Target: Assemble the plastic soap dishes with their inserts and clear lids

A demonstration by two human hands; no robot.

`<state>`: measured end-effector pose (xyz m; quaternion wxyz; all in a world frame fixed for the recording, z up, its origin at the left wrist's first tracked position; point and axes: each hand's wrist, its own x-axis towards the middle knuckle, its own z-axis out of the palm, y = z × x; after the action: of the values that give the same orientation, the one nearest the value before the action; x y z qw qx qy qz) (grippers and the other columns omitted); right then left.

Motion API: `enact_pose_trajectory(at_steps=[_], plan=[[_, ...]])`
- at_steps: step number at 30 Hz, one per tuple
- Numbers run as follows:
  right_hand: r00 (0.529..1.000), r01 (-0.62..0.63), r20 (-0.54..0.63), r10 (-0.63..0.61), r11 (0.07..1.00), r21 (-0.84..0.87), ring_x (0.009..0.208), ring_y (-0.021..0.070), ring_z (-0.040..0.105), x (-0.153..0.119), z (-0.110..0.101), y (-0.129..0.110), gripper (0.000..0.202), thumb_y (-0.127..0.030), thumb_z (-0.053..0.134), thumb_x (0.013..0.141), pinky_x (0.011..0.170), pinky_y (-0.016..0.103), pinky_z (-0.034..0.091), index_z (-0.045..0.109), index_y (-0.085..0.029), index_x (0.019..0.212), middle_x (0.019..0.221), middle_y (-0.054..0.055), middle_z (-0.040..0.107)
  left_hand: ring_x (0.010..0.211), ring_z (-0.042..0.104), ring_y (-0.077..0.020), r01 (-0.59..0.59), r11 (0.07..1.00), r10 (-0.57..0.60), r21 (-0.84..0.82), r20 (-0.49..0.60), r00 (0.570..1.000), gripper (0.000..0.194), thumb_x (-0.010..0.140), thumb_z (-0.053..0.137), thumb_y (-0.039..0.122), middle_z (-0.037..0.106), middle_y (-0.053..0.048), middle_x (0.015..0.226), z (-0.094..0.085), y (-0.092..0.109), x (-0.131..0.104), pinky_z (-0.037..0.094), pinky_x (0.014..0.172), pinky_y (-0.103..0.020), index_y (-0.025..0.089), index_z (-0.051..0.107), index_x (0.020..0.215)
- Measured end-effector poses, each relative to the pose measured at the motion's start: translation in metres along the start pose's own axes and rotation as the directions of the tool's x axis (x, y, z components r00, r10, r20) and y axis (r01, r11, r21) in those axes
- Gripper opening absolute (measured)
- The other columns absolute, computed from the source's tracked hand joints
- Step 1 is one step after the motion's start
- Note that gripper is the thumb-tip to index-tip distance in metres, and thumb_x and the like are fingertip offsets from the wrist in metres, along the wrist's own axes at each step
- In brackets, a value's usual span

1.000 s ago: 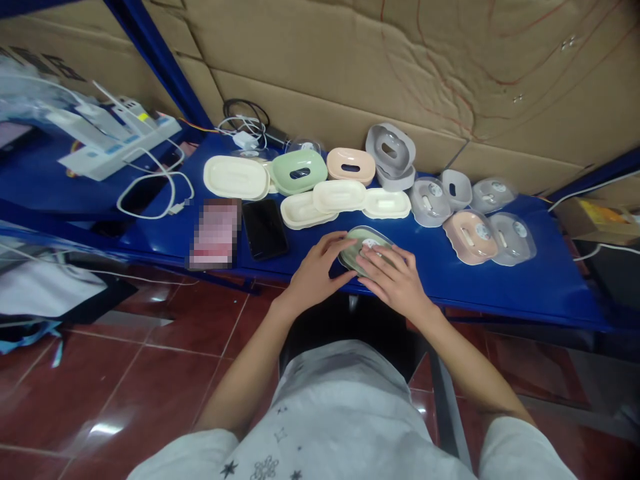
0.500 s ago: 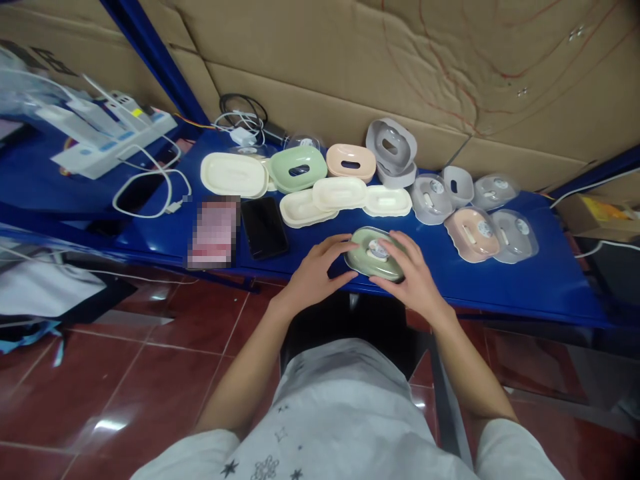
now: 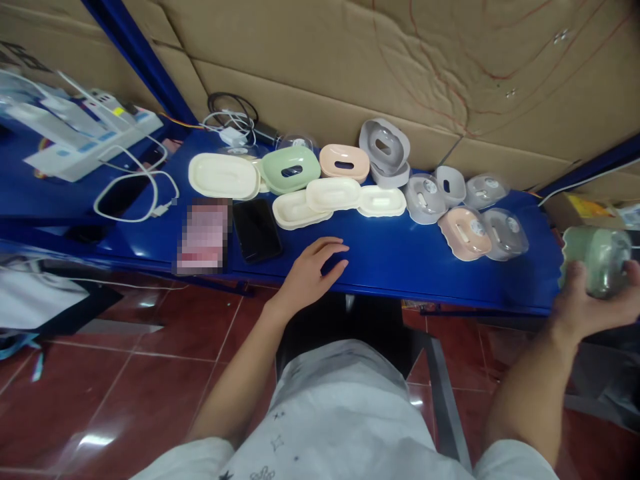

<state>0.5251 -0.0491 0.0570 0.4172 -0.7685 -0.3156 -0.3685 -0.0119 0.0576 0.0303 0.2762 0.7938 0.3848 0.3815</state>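
At the far right, my right hand (image 3: pixel 587 300) grips a green soap box (image 3: pixel 595 257) with a clear lid, tilted and held up beyond the table's right end. My left hand (image 3: pixel 315 270) hovers over the table's front edge, thumb and fingers apart, with nothing in it. Closest to it are several cream trays (image 3: pixel 333 193) and a dark phone (image 3: pixel 257 229). Behind them stand a green soap dish (image 3: pixel 303 160), a peach one (image 3: pixel 333 152) and stacked grey ones (image 3: pixel 400 147), each with a slot.
Lidded soap boxes, a peach one (image 3: pixel 453 243) and several grey ones (image 3: pixel 507 243), stand on the table's right side. A pixelated pink item (image 3: pixel 205 233) lies left of the phone. A power strip (image 3: pixel 75 157) with cables is at the left. Cardboard (image 3: pixel 290 73) lines the back.
My right hand has carried the green soap box from the front middle of the table to the far right. My left hand has let go of it and stayed nearly in place.
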Motion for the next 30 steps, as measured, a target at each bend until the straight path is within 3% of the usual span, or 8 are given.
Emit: enact_pose_trajectory(at_steps=[4,12,15,20,23,25,27,30], plan=[[0.992,0.036,0.127,-0.022,0.993,-0.109,0.135,0.0499,0.062,0.006,0.030,0.053,0.103,-0.095,0.056,0.068,0.113,0.061,0.045,0.075,-0.023,0.139,0.137,0.034,0.066,0.128,0.069,-0.0237,0.002,1.000,-0.002,-0.005,-0.005,1.000,0.020,0.109,0.063,0.031,0.071,-0.008,0.136,0.000,-0.001,0.001,0.054,0.116,-0.045,0.024,0.073,0.124],[0.886,0.126,0.464,0.009,0.958,-0.259,0.158,0.0476,0.038,-0.007,0.042,0.049,0.074,-0.066,0.055,0.086,0.114,0.082,0.027,0.060,-0.037,0.154,0.166,0.020,0.049,0.123,0.071,-0.0229,-0.006,1.000,0.006,-0.003,-0.020,1.000,0.018,0.109,0.063,0.030,0.073,-0.008,0.130,0.002,-0.001,0.000,0.056,0.113,-0.044,0.023,0.074,0.121],[0.848,0.180,0.530,-0.026,0.954,-0.241,0.163,0.0521,0.027,0.001,0.036,0.028,0.082,-0.058,0.055,0.088,0.111,0.090,0.022,0.045,-0.034,0.166,0.176,0.021,0.034,0.124,0.070,-0.0234,-0.004,1.000,0.004,0.015,-0.022,1.000,0.018,0.109,0.062,0.030,0.073,-0.008,0.130,0.002,-0.001,-0.001,0.056,0.113,-0.045,0.023,0.074,0.120],[0.864,0.386,0.221,-0.452,0.878,0.285,0.144,0.0416,0.059,-0.014,0.024,-0.083,0.061,-0.050,0.061,0.094,0.117,0.062,0.046,0.066,-0.024,0.149,0.149,0.023,0.065,0.125,0.070,-0.0234,0.020,0.999,-0.020,0.027,0.002,1.000,0.018,0.109,0.061,0.030,0.073,-0.008,0.132,0.001,0.000,0.000,0.056,0.115,-0.045,0.023,0.074,0.120],[0.698,0.401,0.365,-0.616,0.759,0.513,0.149,0.0335,0.056,-0.046,0.023,-0.173,0.046,-0.042,0.052,0.107,0.125,0.055,0.042,0.068,-0.022,0.144,0.156,0.019,0.062,0.125,0.071,-0.0234,0.013,0.999,-0.013,0.032,-0.001,1.000,0.018,0.110,0.060,0.031,0.073,-0.008,0.131,0.001,0.001,0.000,0.057,0.114,-0.045,0.024,0.073,0.120],[0.478,0.430,0.462,-0.747,0.658,0.619,0.156,0.0354,0.048,-0.070,0.029,-0.221,0.049,-0.044,0.050,0.108,0.128,0.059,0.037,0.062,-0.022,0.151,0.167,0.018,0.052,0.125,0.071,-0.0234,0.010,0.999,-0.009,0.037,-0.006,1.000,0.018,0.110,0.060,0.032,0.073,-0.008,0.130,0.001,0.001,0.000,0.057,0.114,-0.045,0.023,0.073,0.119],[0.253,0.425,0.560,-0.789,0.611,0.668,0.165,0.0387,0.032,-0.091,0.038,-0.251,0.063,-0.047,0.052,0.108,0.132,0.066,0.027,0.047,-0.021,0.165,0.178,0.017,0.034,0.126,0.070,-0.0235,0.013,0.999,-0.012,0.044,-0.008,1.000,0.019,0.110,0.060,0.031,0.073,-0.009,0.131,0.002,0.002,0.000,0.056,0.115,-0.045,0.023,0.073,0.121],[0.099,0.390,0.627,-0.773,0.610,0.690,0.163,0.0396,0.036,-0.108,0.045,-0.268,0.062,-0.045,0.048,0.110,0.131,0.071,0.020,0.043,-0.020,0.167,0.173,0.019,0.043,0.128,0.069,-0.0234,0.016,0.999,-0.015,0.050,-0.010,1.000,0.021,0.110,0.059,0.031,0.071,-0.009,0.133,0.002,0.003,-0.001,0.055,0.117,-0.045,0.023,0.071,0.126]])
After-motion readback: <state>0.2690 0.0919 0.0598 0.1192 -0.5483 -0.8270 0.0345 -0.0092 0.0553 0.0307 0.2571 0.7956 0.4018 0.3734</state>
